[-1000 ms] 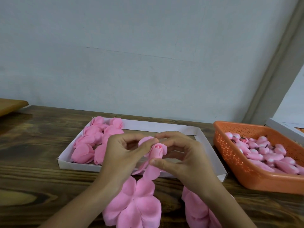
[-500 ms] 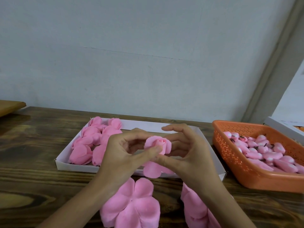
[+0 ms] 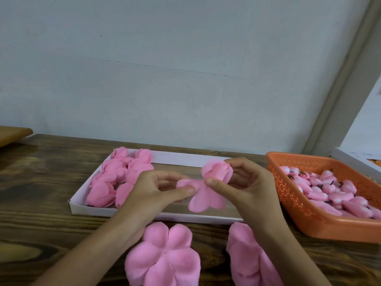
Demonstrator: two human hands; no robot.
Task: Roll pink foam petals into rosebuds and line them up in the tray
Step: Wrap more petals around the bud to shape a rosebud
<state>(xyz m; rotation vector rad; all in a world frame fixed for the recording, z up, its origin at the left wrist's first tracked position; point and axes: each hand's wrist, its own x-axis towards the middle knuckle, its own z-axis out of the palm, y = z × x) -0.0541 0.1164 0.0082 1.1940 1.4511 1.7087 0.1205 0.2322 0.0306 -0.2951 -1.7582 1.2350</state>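
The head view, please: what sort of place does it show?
Probably a craft workbench: a wooden table holds a white tray of rolled pink rosebuds, flat foam petals and an orange basket of small buds.

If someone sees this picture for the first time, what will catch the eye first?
First, the two hands in the centre: the right hand grips a half-rolled rosebud while the left hand pinches its loose petal, above the white tray. Next, the finished rosebuds crowded in the tray's left end, and the orange basket of small pink pieces at the right.
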